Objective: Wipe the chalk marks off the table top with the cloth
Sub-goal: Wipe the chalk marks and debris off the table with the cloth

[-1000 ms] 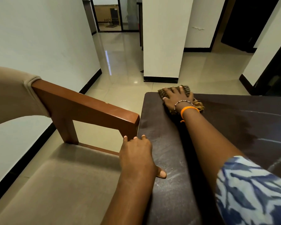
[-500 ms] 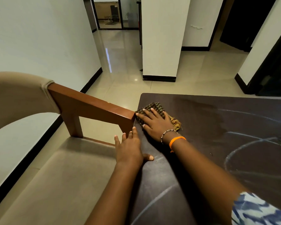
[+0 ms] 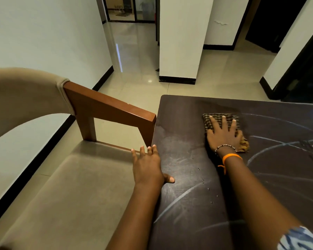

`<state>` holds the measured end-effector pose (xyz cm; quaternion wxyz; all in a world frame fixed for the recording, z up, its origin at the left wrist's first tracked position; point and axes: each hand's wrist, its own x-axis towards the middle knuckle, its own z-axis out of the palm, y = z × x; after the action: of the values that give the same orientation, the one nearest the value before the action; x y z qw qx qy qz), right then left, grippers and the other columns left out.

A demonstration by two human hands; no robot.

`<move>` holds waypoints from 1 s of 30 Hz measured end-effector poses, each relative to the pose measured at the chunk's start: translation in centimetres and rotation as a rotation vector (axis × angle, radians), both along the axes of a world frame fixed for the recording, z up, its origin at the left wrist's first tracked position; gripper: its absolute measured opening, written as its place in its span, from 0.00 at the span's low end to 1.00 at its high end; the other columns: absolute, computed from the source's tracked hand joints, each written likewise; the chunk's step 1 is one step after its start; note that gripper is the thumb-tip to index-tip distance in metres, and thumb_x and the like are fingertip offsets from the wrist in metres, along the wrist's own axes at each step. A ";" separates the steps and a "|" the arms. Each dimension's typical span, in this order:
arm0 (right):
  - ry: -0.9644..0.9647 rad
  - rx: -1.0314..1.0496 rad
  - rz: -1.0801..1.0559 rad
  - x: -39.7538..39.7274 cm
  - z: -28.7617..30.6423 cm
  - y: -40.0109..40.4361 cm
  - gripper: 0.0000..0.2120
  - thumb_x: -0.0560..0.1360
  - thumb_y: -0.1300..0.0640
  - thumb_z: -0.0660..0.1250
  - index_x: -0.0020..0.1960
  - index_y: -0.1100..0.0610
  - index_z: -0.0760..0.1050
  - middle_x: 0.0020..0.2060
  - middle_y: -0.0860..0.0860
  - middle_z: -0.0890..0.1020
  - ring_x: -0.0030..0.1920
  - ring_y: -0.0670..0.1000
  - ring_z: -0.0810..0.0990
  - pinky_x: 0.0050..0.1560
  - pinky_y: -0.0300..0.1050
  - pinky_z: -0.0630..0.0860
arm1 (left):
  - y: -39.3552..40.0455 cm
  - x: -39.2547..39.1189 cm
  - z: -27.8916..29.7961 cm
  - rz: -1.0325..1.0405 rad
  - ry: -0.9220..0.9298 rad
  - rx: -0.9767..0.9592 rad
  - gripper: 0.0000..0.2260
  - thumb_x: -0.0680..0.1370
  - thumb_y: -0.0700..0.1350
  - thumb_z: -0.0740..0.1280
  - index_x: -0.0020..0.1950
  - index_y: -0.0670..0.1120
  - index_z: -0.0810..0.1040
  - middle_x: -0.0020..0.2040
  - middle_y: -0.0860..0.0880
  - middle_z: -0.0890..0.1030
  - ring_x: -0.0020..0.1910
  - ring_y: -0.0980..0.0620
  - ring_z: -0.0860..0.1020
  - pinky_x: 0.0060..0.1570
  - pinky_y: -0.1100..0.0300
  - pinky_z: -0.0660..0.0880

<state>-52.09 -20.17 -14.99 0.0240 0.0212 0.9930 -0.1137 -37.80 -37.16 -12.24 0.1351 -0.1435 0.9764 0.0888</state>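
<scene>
A dark brown table top (image 3: 184,123) fills the lower right. White chalk marks (image 3: 282,143) curve across its right side, and another chalk line (image 3: 181,197) runs near its left edge. My right hand (image 3: 223,135) presses flat, fingers spread, on a striped brown cloth (image 3: 217,117) toward the far part of the table. My left hand (image 3: 148,166) rests on the table's left edge with fingers straight and the thumb on top. The strip of table between the two hands looks smeared and mostly free of lines.
A beige cushioned chair (image 3: 61,192) with a wooden armrest (image 3: 112,110) stands against the table's left edge. A white wall (image 3: 43,37) is behind it, a white pillar (image 3: 181,38) stands beyond the table, and tiled floor (image 3: 137,56) leads down a corridor.
My right hand slid the cloth from the far left corner toward me along the left edge, then right and away onto the table's middle. My left hand stayed on the edge.
</scene>
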 end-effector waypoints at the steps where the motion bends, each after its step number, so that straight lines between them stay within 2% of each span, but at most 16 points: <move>1: 0.028 0.006 0.071 0.7 -0.2 -1.4 0.24 0.79 0.48 0.53 0.75 0.42 0.53 0.77 0.49 0.51 0.76 0.57 0.44 0.73 0.60 0.47 | 0.0 -0.1 0.0 -0.005 -0.005 -0.004 0.50 0.68 0.64 0.69 0.77 0.43 0.45 0.78 0.44 0.54 0.77 0.43 0.48 0.73 0.43 0.40; 3: 0.071 0.006 0.260 2.3 -0.4 -5.0 0.24 0.79 0.48 0.53 0.74 0.41 0.54 0.77 0.48 0.52 0.76 0.57 0.45 0.72 0.60 0.49 | 0.1 -0.1 0.2 -0.013 -0.015 -0.005 0.50 0.68 0.63 0.69 0.77 0.42 0.44 0.78 0.44 0.54 0.77 0.43 0.48 0.74 0.43 0.42; 6: 0.037 0.004 0.568 4.8 -0.2 -9.6 0.23 0.79 0.48 0.52 0.73 0.39 0.54 0.77 0.45 0.51 0.76 0.56 0.44 0.72 0.61 0.47 | 0.4 0.0 0.4 0.001 -0.014 0.007 0.51 0.68 0.62 0.70 0.77 0.42 0.42 0.78 0.44 0.53 0.77 0.43 0.48 0.74 0.44 0.42; 10: 0.019 0.036 0.734 5.3 0.3 -7.8 0.24 0.79 0.50 0.52 0.73 0.37 0.52 0.76 0.44 0.51 0.76 0.53 0.45 0.72 0.57 0.49 | 0.3 0.6 0.7 0.025 -0.012 0.043 0.51 0.70 0.62 0.68 0.76 0.41 0.39 0.78 0.44 0.51 0.77 0.44 0.47 0.74 0.45 0.42; 13: 0.037 0.048 0.636 4.3 0.2 -3.9 0.24 0.79 0.50 0.53 0.73 0.36 0.52 0.76 0.42 0.52 0.76 0.51 0.47 0.71 0.54 0.52 | 0.1 0.9 0.8 0.006 -0.026 0.060 0.50 0.70 0.63 0.67 0.76 0.42 0.38 0.78 0.44 0.50 0.77 0.43 0.46 0.74 0.44 0.41; 16: 0.038 0.067 0.377 2.9 0.4 1.3 0.24 0.80 0.51 0.52 0.73 0.37 0.51 0.76 0.42 0.52 0.76 0.51 0.48 0.70 0.54 0.54 | -0.1 0.8 0.4 0.012 -0.002 0.078 0.51 0.69 0.64 0.67 0.76 0.43 0.39 0.78 0.45 0.51 0.77 0.43 0.46 0.74 0.44 0.41; 19: -0.008 0.059 0.120 2.5 0.4 5.7 0.24 0.80 0.50 0.51 0.74 0.39 0.51 0.77 0.45 0.51 0.76 0.54 0.47 0.72 0.58 0.52 | -0.3 0.6 -0.1 0.007 0.010 0.091 0.51 0.69 0.64 0.67 0.76 0.43 0.38 0.78 0.44 0.51 0.77 0.43 0.45 0.74 0.45 0.41; 22: -0.060 0.040 -0.025 3.5 0.5 4.8 0.23 0.80 0.49 0.51 0.74 0.39 0.50 0.77 0.47 0.50 0.76 0.55 0.45 0.72 0.59 0.49 | -0.3 0.6 -0.2 0.003 0.023 0.121 0.51 0.69 0.64 0.67 0.76 0.43 0.38 0.78 0.44 0.50 0.77 0.43 0.44 0.74 0.46 0.41; 25: -0.028 0.055 0.050 4.3 0.4 0.6 0.24 0.80 0.48 0.52 0.74 0.39 0.49 0.77 0.47 0.49 0.76 0.56 0.44 0.72 0.60 0.49 | -0.2 0.6 -0.2 -0.004 0.031 0.104 0.51 0.69 0.63 0.67 0.76 0.42 0.39 0.78 0.44 0.50 0.77 0.42 0.45 0.74 0.46 0.43; 30: -0.027 0.038 0.413 4.3 0.2 -8.5 0.24 0.80 0.48 0.52 0.74 0.38 0.50 0.77 0.46 0.48 0.76 0.57 0.43 0.71 0.62 0.47 | 0.1 0.3 -0.1 -0.025 0.001 0.042 0.50 0.70 0.62 0.67 0.76 0.41 0.39 0.78 0.43 0.50 0.77 0.41 0.45 0.74 0.45 0.45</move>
<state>-47.81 -28.66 -14.82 0.0600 -0.1809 0.9778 -0.0874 -37.51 -37.06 -12.32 0.1385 -0.1282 0.9761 0.1077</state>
